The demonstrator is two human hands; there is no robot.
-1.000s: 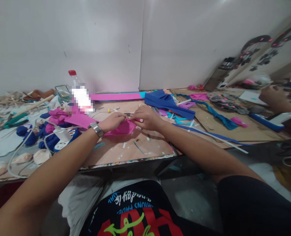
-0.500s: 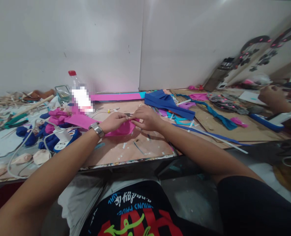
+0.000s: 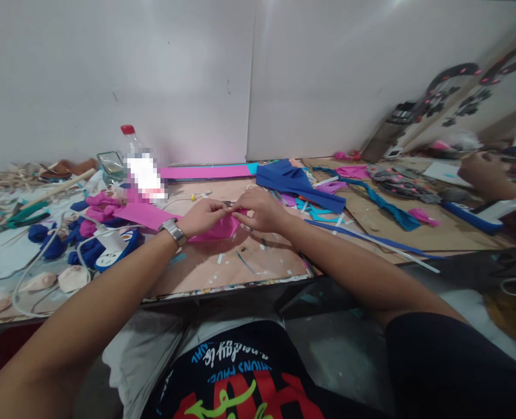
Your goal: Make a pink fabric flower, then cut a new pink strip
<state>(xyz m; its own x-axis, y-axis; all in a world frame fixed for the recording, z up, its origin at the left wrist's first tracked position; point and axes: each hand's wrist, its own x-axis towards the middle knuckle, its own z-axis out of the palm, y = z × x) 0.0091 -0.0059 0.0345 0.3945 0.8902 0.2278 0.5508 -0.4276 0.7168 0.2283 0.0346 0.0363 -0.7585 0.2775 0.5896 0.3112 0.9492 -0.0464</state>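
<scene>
My left hand (image 3: 203,215) and my right hand (image 3: 260,209) meet over the middle of the worktable (image 3: 223,265). Both pinch the same piece of pink fabric (image 3: 216,228), which bunches between my fingertips and trails left as a flat pink strip (image 3: 142,214). A metal watch (image 3: 173,230) sits on my left wrist. The exact fold under my fingers is hidden.
A clear bottle with a red cap (image 3: 138,160) stands behind the hands. Pink and blue fabric balls (image 3: 89,224) and a white cable (image 3: 39,265) lie at the left. Blue fabric (image 3: 299,183) lies at the right. Another person's hand (image 3: 480,171) works at the far right.
My fingers have shifted slightly on the pink fabric, bringing the fingertips closer together. My arms and everything else on the table stay where they were.
</scene>
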